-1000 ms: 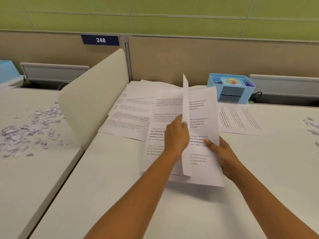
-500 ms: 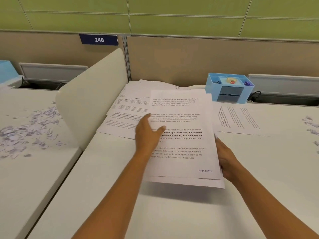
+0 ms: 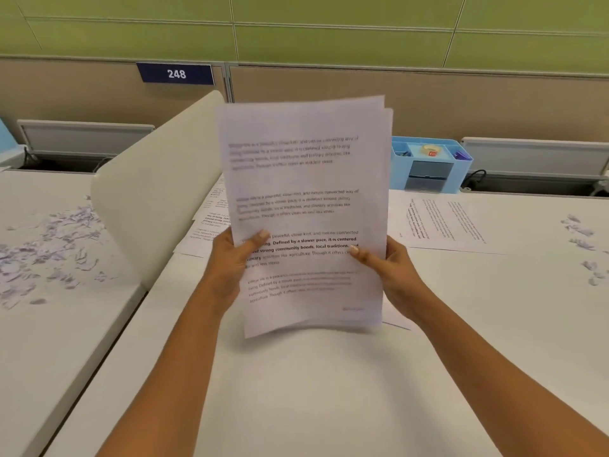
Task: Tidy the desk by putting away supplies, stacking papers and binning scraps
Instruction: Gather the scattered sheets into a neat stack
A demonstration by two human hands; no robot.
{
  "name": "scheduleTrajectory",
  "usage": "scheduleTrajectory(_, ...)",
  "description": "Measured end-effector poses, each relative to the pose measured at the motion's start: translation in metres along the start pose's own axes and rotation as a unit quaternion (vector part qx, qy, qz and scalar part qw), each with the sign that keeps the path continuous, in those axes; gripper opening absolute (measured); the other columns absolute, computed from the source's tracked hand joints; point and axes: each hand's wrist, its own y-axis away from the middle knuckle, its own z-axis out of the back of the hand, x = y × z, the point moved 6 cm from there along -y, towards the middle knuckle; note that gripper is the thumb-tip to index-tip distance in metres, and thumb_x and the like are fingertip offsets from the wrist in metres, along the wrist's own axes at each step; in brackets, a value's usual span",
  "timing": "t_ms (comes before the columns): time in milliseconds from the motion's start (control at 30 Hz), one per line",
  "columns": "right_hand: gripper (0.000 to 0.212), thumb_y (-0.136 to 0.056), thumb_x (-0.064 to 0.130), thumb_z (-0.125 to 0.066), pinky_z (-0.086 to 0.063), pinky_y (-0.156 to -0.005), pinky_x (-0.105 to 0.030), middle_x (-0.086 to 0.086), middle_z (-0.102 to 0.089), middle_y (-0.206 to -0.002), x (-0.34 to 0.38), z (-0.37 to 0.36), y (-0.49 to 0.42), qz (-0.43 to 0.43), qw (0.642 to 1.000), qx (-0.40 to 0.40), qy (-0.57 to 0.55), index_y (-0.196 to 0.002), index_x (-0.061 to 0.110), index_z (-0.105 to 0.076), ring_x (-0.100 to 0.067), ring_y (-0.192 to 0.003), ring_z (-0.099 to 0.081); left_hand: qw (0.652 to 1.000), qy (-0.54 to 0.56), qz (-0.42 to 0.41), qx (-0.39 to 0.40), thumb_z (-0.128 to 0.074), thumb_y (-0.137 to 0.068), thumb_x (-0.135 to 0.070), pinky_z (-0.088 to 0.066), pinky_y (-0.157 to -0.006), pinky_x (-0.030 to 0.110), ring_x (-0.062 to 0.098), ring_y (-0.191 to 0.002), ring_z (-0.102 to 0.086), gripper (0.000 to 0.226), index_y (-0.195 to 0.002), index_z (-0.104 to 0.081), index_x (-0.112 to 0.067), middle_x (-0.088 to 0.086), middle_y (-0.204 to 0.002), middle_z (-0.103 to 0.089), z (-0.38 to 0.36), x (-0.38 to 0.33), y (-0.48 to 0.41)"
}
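**Sheaf of printed sheets held up in both hands**

A sheaf of white paper sheets printed with black paragraphs [image 3: 306, 199] is held nearly upright above the white desk top [image 3: 329, 390], its lower edge clear of the surface and its top edges slightly fanned. The left hand [image 3: 227, 262] grips the sheaf's left edge, thumb laid across the printed face and fingers hidden behind. The right hand [image 3: 393, 268] grips the right edge the same way, thumb on the front. The print is blurred in places.

Behind the sheaf to the left, more printed white sheets [image 3: 207, 222] lie overlapping on the desk, beside a cream curved divider panel [image 3: 155, 192]. To the right, a single printed sheet [image 3: 441, 222] lies flat, turned sideways. At the back of the desk stands a light-blue plastic organiser [image 3: 431, 166] with a roll of clear tape [image 3: 430, 149] in its top compartment.

Torn pale paper scraps [image 3: 49, 252] are strewn across the neighbouring desk beyond the divider, and a few more scraps [image 3: 583, 245] lie near the desk's right edge. A dark blue sign reading 248 [image 3: 176, 74] is fixed to the beige partition.
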Motion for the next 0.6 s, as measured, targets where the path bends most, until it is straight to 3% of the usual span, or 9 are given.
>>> scheduleTrajectory(133,0.022,-0.079,0.009,-0.067,-0.055,-0.087,-0.041,-0.009,-0.070,-0.105,-0.004,-0.011,-0.004,0.016,1.000,-0.001,0.017,-0.101,0.013,-0.067,-0.026,-0.097,-0.067,0.998,-0.011,-0.049,0.026,-0.076,-0.069,-0.017,-0.058,-0.068,0.032,0.021,-0.086,-0.071,0.030,-0.098,-0.066,-0.016,0.001,-0.093,-0.074,0.009,-0.009,0.007)
scheduleTrajectory(267,0.027,-0.079,0.009,-0.070,-0.052,-0.093,-0.036,-0.002,-0.070,-0.108,-0.025,-0.022,-0.002,-0.009,0.997,0.037,0.071,-0.104,0.017,-0.066,-0.019,-0.101,-0.066,0.997,-0.057,0.007,0.050,-0.090,-0.032,-0.049,-0.057,-0.066,0.027,0.018,-0.087,-0.071,0.072,-0.094,-0.070,-0.020,0.000,-0.095,-0.074,0.017,0.020,0.014)
scheduleTrajectory(333,0.029,-0.080,0.015,-0.070,-0.052,-0.094,-0.036,-0.001,-0.069,-0.111,-0.032,-0.022,-0.003,-0.027,0.994,0.050,0.096,-0.108,0.019,-0.064,-0.018,-0.102,-0.066,0.996,-0.067,0.030,0.044,-0.089,-0.030,-0.052,-0.057,-0.065,0.026,0.017,-0.087,-0.071,0.076,-0.096,-0.069,-0.019,-0.001,-0.095,-0.074,0.020,0.032,0.017)
scheduleTrajectory(500,0.035,-0.088,0.036,-0.058,-0.050,-0.096,-0.033,0.006,-0.066,-0.116,-0.043,-0.002,-0.013,-0.035,0.979,0.066,0.192,-0.118,0.018,-0.061,-0.012,-0.107,-0.063,0.993,-0.090,0.051,-0.050,-0.073,-0.076,-0.014,-0.059,-0.069,0.027,0.013,-0.082,-0.071,0.019,-0.094,-0.067,-0.018,-0.007,-0.082,-0.074,0.039,0.039,0.012)
scheduleTrajectory(600,0.040,-0.090,0.040,-0.055,-0.038,-0.104,-0.028,0.005,-0.056,-0.129,-0.058,0.029,-0.020,-0.035,0.907,0.036,0.419,-0.125,0.020,-0.056,-0.013,-0.122,-0.051,0.989,-0.095,0.048,-0.100,-0.067,-0.081,-0.010,-0.056,-0.071,0.030,0.013,-0.078,-0.069,0.015,-0.094,-0.066,-0.017,-0.010,-0.077,-0.073,0.055,0.040,0.012)
